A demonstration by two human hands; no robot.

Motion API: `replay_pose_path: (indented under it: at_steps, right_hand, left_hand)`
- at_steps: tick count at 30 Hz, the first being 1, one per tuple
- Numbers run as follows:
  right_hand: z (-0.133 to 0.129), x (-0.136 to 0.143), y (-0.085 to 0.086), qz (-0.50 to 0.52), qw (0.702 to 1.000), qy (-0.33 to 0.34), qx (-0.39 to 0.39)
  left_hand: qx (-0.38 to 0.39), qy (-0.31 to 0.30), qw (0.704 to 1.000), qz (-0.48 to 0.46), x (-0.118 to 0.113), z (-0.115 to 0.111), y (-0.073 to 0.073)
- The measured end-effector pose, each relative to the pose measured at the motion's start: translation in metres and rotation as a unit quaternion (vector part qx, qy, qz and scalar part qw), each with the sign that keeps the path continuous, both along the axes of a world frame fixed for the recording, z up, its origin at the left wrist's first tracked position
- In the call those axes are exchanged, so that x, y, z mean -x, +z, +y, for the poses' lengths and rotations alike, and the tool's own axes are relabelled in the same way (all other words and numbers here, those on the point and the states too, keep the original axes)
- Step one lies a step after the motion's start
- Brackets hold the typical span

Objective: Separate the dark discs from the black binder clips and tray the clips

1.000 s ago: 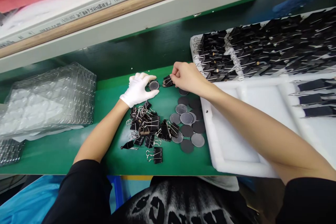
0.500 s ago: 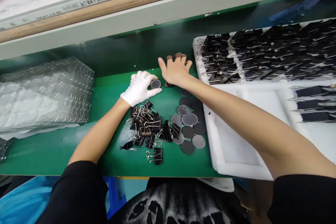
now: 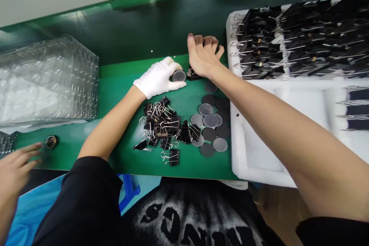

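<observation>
My left hand [image 3: 160, 77], in a white glove, has its thumb and fingers around a round dark disc [image 3: 179, 76] with a greyish face, just above the green tabletop. My right hand [image 3: 204, 54] is bare and raised by the back wall, fingers spread and slightly bent, with no object visible in it. Under its wrist lies a dark piece [image 3: 192, 73], partly hidden. Nearer my body is a heap of black binder clips [image 3: 161, 123] with silver wire handles. Beside them, flat round discs [image 3: 210, 120], some grey and some black, lie overlapping.
Stacked clear plastic trays [image 3: 49, 84] stand at left. At right is a white foam tray [image 3: 239, 153], with rows of black clips [image 3: 311, 42] behind it. Another person's hand [image 3: 20, 165] appears at lower left near a small round dark item [image 3: 52, 142].
The view has shifted, so the table sits higher in the picture. Another person's hand and a small round item have come into view at left. My left hand still grips the disc.
</observation>
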State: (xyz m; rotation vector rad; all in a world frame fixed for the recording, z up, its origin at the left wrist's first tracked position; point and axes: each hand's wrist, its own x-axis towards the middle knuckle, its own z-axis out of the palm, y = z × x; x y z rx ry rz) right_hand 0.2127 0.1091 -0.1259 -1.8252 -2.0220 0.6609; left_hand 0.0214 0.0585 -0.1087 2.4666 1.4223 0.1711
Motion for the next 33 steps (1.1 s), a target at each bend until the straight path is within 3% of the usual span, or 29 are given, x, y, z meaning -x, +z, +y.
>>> replay_pose_path:
  at_steps: [4,9,21,33]
  right_hand:
    - [-0.006,0.0,0.009,-0.029,1.0,-0.004,0.009]
    - [-0.003,-0.002,-0.001,0.022,0.998,-0.041,-0.038]
    - [-0.001,-0.004,-0.004,0.063,0.996,-0.062,-0.021]
    - [-0.001,-0.001,0.0,-0.005,0.998,-0.059,0.004]
  left_hand:
    - [0.017,-0.002,1.0,0.003,-0.011,0.004,0.004]
    - [0.02,-0.017,1.0,0.002,-0.015,0.008,0.011]
    - [0.078,0.025,0.996,-0.029,-0.018,0.01,0.016]
    - [0.06,0.0,0.992,-0.11,-0.016,0.011,0.004]
